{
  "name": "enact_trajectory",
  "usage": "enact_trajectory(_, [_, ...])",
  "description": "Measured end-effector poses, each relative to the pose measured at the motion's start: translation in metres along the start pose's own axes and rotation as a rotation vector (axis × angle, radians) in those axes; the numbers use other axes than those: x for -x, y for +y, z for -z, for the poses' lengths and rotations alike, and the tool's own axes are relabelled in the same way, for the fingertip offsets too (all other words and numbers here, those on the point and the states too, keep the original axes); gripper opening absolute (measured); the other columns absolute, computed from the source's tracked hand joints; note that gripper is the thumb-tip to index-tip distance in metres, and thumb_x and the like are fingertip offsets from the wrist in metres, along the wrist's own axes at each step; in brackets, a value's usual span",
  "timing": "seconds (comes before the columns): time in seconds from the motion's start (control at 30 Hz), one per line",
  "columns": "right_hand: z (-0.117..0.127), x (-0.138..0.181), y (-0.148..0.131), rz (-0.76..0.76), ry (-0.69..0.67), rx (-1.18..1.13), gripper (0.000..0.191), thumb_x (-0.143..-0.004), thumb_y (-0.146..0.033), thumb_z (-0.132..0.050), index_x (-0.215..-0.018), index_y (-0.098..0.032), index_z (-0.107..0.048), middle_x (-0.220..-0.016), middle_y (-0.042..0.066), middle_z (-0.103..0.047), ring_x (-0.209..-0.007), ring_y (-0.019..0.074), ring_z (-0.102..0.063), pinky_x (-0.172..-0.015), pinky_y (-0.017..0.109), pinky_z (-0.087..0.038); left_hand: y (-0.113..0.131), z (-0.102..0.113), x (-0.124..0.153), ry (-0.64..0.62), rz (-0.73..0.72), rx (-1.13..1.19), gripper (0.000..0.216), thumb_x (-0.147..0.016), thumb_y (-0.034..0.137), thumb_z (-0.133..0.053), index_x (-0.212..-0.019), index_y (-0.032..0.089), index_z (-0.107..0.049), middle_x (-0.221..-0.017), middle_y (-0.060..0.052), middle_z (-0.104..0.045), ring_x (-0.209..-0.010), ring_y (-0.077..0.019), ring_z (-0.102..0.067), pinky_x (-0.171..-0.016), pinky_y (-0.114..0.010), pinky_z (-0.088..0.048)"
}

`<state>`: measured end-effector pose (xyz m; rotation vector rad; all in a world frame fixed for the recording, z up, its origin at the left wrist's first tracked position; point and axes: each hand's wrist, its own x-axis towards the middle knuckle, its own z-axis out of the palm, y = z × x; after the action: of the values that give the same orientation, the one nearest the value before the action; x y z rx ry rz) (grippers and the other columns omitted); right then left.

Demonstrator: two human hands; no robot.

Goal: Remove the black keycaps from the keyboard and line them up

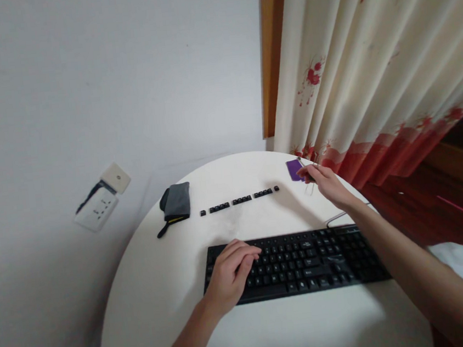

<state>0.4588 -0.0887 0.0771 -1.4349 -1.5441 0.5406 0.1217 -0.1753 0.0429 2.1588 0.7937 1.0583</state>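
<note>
A black keyboard [307, 262] lies on the round white table [272, 324]. My left hand [231, 273] rests flat on the keyboard's left end, fingers bent over the keys. My right hand [327, 184] is stretched to the far right of the table, fingers pinched on a thin tool [306, 170] beside a purple object [294, 169]. A row of loose black keycaps [240, 199] lies in a line beyond the keyboard.
A grey folded cloth with a black brush [176, 204] lies at the far left of the table. A cream curtain with red flowers [369, 70] hangs at the right. A wall socket [98, 207] sits on the white wall. The keyboard cable [337, 217] runs off right.
</note>
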Motion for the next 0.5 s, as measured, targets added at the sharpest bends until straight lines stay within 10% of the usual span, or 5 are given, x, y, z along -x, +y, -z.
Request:
enact_trajectory(0.2, [0.030,0.074,-0.012,-0.078,-0.021,0.022,0.042,-0.098,-0.049,-0.038,-0.103,-0.018,-0.067,-0.062,0.000,-0.051,-0.055,0.0155,-0.048,-0.052,0.027,-0.037,0.002,0.000,-0.002,0.000,-0.006,-0.005,0.025,-0.099,0.021,-0.044,-0.102,0.017,-0.069,-0.085,-0.008,-0.069,-0.084,-0.0197,-0.062,-0.077,-0.034,-0.051])
enact_trajectory(0.5, [0.043,0.111,0.004,-0.016,-0.172,0.157,0.023,-0.093,-0.038,-0.055,-0.084,-0.020,-0.065,-0.082,0.005,-0.068,-0.079,0.0215,-0.063,-0.078,0.034,-0.047,-0.001,-0.002,-0.001,-0.001,0.002,-0.022,0.023,-0.098,0.020,-0.046,-0.099,0.018,-0.069,-0.083,-0.006,-0.069,-0.083,-0.0191,-0.062,-0.078,-0.033,-0.049])
